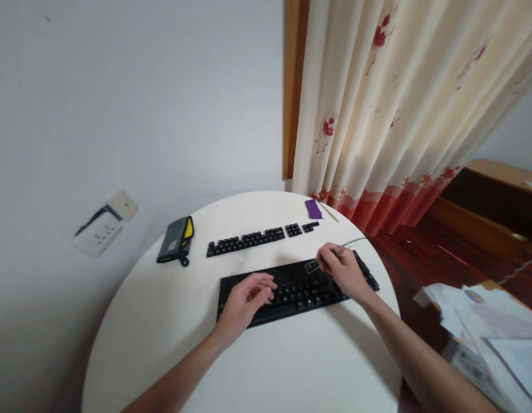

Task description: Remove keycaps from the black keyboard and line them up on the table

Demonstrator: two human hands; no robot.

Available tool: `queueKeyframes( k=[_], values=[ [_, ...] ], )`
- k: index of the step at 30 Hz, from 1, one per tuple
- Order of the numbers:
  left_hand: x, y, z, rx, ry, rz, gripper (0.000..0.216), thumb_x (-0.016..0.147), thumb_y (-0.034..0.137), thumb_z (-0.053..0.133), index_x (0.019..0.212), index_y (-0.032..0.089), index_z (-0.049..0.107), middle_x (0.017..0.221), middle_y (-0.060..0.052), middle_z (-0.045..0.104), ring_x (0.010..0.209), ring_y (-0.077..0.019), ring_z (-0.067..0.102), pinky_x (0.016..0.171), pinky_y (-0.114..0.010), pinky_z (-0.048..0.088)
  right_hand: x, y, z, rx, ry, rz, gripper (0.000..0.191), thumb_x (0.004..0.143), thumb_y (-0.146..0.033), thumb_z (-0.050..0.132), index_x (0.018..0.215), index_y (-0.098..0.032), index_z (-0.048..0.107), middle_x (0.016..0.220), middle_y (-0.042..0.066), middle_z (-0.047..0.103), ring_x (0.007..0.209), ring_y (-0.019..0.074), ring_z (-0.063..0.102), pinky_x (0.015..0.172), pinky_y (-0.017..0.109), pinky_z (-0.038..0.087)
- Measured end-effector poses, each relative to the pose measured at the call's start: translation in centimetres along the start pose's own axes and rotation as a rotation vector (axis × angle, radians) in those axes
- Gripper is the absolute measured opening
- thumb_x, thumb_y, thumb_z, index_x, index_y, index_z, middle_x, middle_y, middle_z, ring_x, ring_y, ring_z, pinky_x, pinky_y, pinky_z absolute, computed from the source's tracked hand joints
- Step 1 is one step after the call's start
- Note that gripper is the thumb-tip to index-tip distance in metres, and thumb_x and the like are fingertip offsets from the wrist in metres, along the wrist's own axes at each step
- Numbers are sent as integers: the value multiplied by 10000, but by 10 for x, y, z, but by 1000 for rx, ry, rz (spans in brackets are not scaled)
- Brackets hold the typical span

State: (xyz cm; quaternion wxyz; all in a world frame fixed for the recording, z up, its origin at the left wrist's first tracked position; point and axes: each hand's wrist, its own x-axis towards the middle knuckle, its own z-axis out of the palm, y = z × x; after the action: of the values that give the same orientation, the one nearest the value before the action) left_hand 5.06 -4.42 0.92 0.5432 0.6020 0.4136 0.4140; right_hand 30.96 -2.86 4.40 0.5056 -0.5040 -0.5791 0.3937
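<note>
A black keyboard (287, 307) lies on the round white table, with part of its upper rows bare of keycaps. My right hand (341, 269) is closed on a wire keycap puller (311, 267), whose wire loop sticks out to the left over the bare rows. Resting over the left part of the keyboard is my left hand (248, 295), fingers loosely curved and thumb apart, with nothing visible in it. Behind the keyboard, loose black keycaps (248, 240) stand in grouped rows.
A grey pouch with yellow lining (175, 240) lies at the table's left. Near the back right edge are a purple cloth (313, 209) and a thin brush-like stick (329, 212). A cable (354, 241) runs off the right edge. Papers (489, 321) lie beyond the table.
</note>
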Motion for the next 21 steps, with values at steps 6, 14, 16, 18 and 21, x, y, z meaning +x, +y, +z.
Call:
queueKeyframes(
  k=[6, 14, 16, 18, 21],
  values=[
    [-2, 2, -2, -75, -19, 4, 451, 805, 315, 716, 1212, 155, 607, 1198, -146, 670, 971, -235, 664, 852, -362, 539, -5, -16, 65, 77, -209, -93, 286, 936, -338, 513, 730, -173, 623, 590, -30, 545, 566, 110, 497, 583, 231, 408],
    [0, 0, -6, -74, 33, -49, 312, 846, 351, 674, 1067, 131, 661, 967, -92, 716, 832, -198, 663, 813, -328, 534, -15, -5, 83, 67, -228, -173, 294, 966, -327, 472, 745, -189, 608, 672, -5, 607, 623, 126, 544, 627, 242, 428],
    [1, 0, -6, -93, -2, -52, 297, 849, 348, 670, 1055, 135, 649, 929, -77, 700, 798, -184, 648, 768, -305, 528, -18, -1, 81, 37, -235, -186, 294, 968, -324, 466, 745, -193, 605, 676, -4, 612, 634, 130, 548, 643, 248, 431],
    [1, -1, -5, -107, -42, -55, 287, 849, 345, 670, 1042, 136, 635, 904, -67, 675, 768, -170, 627, 732, -290, 518, -20, 2, 79, 16, -243, -193, 294, 969, -318, 462, 743, -193, 601, 674, -5, 614, 633, 130, 545, 648, 252, 430],
    [1, -1, -5, -106, -79, -62, 262, 848, 336, 676, 1007, 137, 619, 860, -49, 643, 742, -154, 599, 711, -278, 500, -22, 3, 78, 14, -258, -195, 294, 974, -313, 451, 748, -193, 595, 679, -2, 619, 637, 130, 547, 645, 251, 431]
  ],
)
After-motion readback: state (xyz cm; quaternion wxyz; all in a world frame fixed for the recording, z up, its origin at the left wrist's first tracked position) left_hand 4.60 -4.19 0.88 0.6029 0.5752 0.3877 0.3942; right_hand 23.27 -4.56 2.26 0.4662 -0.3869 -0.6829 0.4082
